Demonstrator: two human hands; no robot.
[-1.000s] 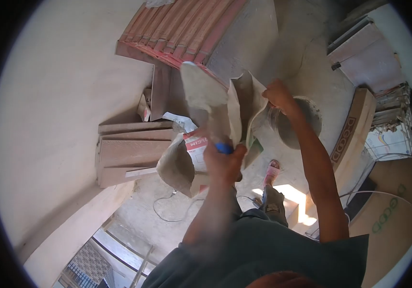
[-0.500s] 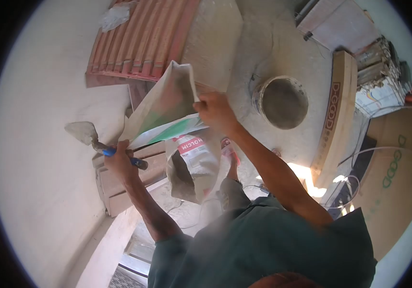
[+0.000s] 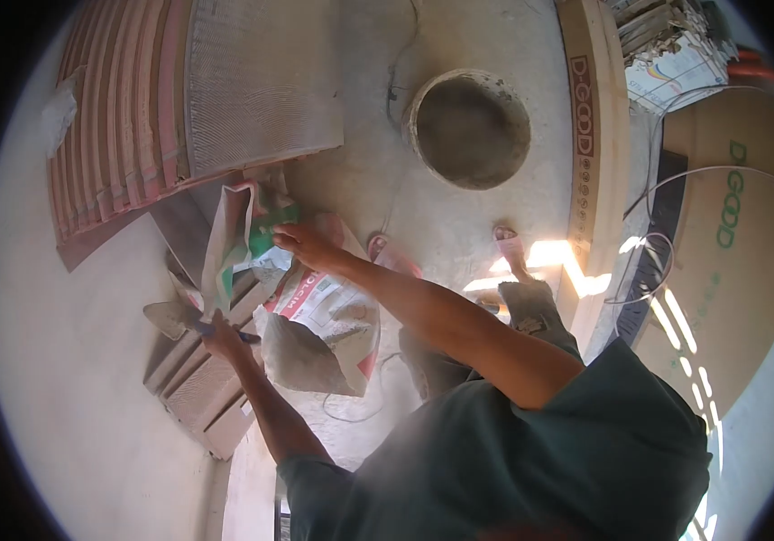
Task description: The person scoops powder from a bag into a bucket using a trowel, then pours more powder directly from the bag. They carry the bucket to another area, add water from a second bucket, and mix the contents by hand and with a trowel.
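My left hand [image 3: 222, 337] is closed around the handle of a trowel [image 3: 173, 319], whose blade points left, and it is also at the lower edge of an empty-looking white and green sack [image 3: 229, 239]. Fingers of my right hand [image 3: 308, 245] are closed on the right side of that sack. Just below the hands stands an open cement sack [image 3: 319, 293] with red lettering, and grey powder shows at its mouth. What lies inside the upper sack is hidden.
A round bucket [image 3: 473, 131] with grey contents stands on the floor ahead. Stacked tiles [image 3: 121, 108] are at the upper left, boxed boards [image 3: 585, 135] at the right. Brown boxes [image 3: 202, 388] lean by the left wall. A cable loops near my feet.
Both hands have lowered the white and green sack, which is now more crumpled and narrower. The view has shifted, and my right hand is nearer the cement sack.
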